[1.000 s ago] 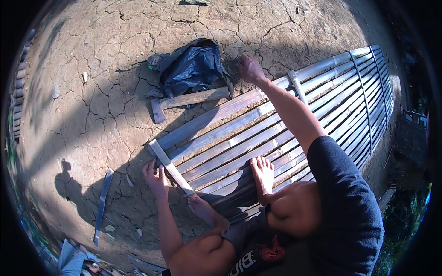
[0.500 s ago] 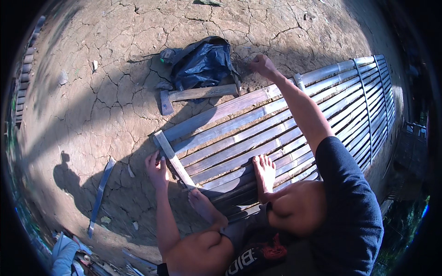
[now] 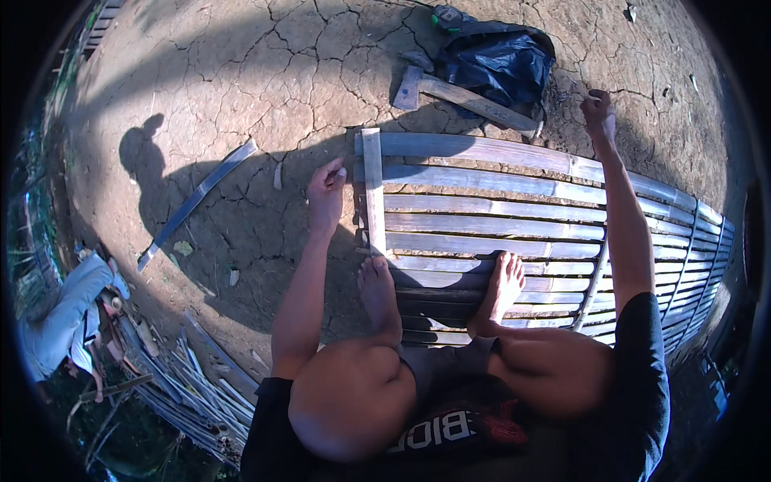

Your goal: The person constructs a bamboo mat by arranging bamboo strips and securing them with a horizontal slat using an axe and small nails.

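Note:
A bamboo slat panel [image 3: 490, 202] lies under my bare feet, with a flat crosspiece [image 3: 373, 189] across its left end. My left hand [image 3: 326, 193] is just left of that crosspiece, fingers curled and thumb against them; whatever they pinch is too small to make out. Beyond the panel's far edge, my right hand [image 3: 601, 119] is held over the soil with its fingers bent together. Small thin bits lie on the ground beside it; what it grips, if anything, is hidden. A wooden-handled hatchet [image 3: 474, 100] rests left of this hand, in front of a black plastic bag [image 3: 502, 60].
A loose split-bamboo strip [image 3: 197, 205] lies on the cracked soil at left. At lower left, a person in pale blue clothing [image 3: 68, 309] bends beside a pile of bamboo strips [image 3: 189, 386]. Dark bands [image 3: 687, 249] cross the panel's right part.
My view has turned, so the panel, hatchet and bag appear shifted right and rotated. My left hand's fingers are more curled and stand off the crosspiece. My right hand stays near the bag.

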`<state>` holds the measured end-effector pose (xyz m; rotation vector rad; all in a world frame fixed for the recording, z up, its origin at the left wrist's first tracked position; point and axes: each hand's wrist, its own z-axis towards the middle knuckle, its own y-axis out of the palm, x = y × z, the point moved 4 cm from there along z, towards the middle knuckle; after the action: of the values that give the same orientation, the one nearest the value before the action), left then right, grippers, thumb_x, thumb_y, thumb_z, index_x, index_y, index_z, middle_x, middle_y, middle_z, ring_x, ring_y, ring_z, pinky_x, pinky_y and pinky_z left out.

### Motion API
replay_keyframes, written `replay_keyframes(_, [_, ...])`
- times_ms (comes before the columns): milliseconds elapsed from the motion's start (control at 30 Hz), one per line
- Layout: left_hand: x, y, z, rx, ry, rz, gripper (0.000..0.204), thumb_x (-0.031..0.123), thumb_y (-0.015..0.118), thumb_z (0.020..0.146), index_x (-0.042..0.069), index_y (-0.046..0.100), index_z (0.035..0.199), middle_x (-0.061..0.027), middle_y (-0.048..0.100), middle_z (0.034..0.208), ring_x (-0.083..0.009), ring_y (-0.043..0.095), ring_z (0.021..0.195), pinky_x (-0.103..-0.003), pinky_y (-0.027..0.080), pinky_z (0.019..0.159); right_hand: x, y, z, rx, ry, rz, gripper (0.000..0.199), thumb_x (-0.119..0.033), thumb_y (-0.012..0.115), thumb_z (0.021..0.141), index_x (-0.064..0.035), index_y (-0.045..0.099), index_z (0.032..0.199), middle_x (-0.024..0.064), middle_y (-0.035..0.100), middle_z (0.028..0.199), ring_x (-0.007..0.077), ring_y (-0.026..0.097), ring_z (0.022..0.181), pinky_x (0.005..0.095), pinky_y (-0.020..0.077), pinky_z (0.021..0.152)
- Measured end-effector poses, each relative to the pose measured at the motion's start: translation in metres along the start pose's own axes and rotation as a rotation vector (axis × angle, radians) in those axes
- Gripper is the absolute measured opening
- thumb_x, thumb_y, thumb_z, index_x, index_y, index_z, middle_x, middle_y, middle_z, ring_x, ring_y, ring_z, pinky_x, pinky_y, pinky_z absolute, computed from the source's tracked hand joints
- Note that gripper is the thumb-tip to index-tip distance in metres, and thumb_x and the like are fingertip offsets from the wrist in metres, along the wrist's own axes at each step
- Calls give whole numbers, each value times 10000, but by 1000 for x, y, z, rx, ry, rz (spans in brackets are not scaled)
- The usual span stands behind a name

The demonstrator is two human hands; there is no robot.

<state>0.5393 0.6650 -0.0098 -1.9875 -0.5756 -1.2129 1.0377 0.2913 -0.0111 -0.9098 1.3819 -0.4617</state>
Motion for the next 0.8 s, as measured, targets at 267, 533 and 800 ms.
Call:
replay_keyframes(267, [71, 36, -72, -95, 211, 45, 270, 70, 686, 896, 23, 673, 1161, -127, 698, 1036, -178, 674, 878, -291, 541, 792, -178, 71, -202, -663, -210, 148, 198, -121, 567, 938, -44, 569, 1120, 72, 563, 693, 157, 538, 633, 340, 444, 609])
replay_keyframes(533, [61, 79, -96, -317, 125, -134, 327, -66, 645, 854, 6, 618, 1172, -129, 725, 921, -198, 719, 837, -313, 570, 759, -220, 129, -294, -890, -114, 246, 213, -89, 529, 965, -42, 464, 1162, 102, 564, 690, 243, 579, 625, 400, 459, 625])
replay_keyframes(800, [18, 72, -77, -385, -156, -178, 235, 23, 671, 899, 2, 663, 1133, -82, 716, 883, -119, 680, 834, -277, 545, 779, -235, 137, -262, -1084, -10, 169, 259, -192, 539, 976, -40, 514, 1183, 113, 618, 787, 210, 612, 755, 357, 493, 758])
